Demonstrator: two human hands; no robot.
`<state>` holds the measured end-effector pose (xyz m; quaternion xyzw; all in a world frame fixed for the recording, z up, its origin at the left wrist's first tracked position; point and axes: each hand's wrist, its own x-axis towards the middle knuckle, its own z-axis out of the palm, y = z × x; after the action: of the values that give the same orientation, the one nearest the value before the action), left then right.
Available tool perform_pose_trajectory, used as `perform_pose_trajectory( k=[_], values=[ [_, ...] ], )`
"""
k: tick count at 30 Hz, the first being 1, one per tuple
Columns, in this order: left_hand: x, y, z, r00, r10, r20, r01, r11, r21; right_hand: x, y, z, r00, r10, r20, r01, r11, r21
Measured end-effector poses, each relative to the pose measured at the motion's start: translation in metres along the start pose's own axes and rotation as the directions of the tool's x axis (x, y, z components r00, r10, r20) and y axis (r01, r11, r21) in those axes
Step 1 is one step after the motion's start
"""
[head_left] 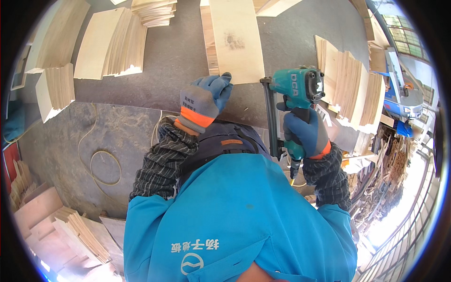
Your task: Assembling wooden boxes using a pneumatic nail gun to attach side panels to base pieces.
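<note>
My right hand (304,129), in a grey and blue work glove with an orange cuff, is wrapped round the handle of a teal pneumatic nail gun (292,84). The gun's long black magazine points down toward me, and its nose is close to the near right corner of a pale wooden panel (237,42). My left hand (204,99), gloved alike, is at the panel's near left corner with its fingers curled together. Whatever they may hold is hidden. Along the panel's left side shows a second, layered wooden piece (210,42).
Stacks of thin boards stand on the dark worktable (178,51): a stack at the left (105,44) and another at the right (347,84). A thin yellowish hose (105,152) loops over the floor. More boards (77,230) lie at lower left, and scrap wood (387,164) is heaped at right.
</note>
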<state>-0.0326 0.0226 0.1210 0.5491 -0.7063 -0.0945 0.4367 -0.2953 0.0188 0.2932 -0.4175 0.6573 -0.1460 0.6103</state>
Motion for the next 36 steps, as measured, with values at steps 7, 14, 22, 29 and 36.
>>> perform_pose_trajectory(
  k=[7,14,22,29,36],
  values=[
    [-0.005,-0.002,0.001,0.999,-0.029,0.026,0.028,0.999,0.016,-0.01,-0.004,0.002,0.998,-0.059,0.006,0.059,0.998,0.038],
    [-0.003,-0.003,0.002,0.999,-0.042,0.01,0.042,0.999,-0.022,-0.008,-0.008,0.018,0.998,-0.047,0.039,0.048,0.998,-0.027],
    [-0.004,-0.004,0.001,0.999,-0.038,0.018,0.038,0.999,-0.027,-0.002,-0.005,0.032,0.999,-0.014,0.051,0.016,0.999,-0.045],
    [-0.002,-0.004,-0.002,0.999,-0.03,0.026,0.031,0.998,-0.049,-0.004,-0.008,0.036,0.999,0.009,0.037,-0.008,0.999,-0.037],
    [-0.006,-0.01,0.004,0.997,-0.068,0.034,0.071,0.993,-0.092,-0.008,-0.007,0.034,0.998,-0.042,0.051,0.042,0.999,-0.014]
  ],
)
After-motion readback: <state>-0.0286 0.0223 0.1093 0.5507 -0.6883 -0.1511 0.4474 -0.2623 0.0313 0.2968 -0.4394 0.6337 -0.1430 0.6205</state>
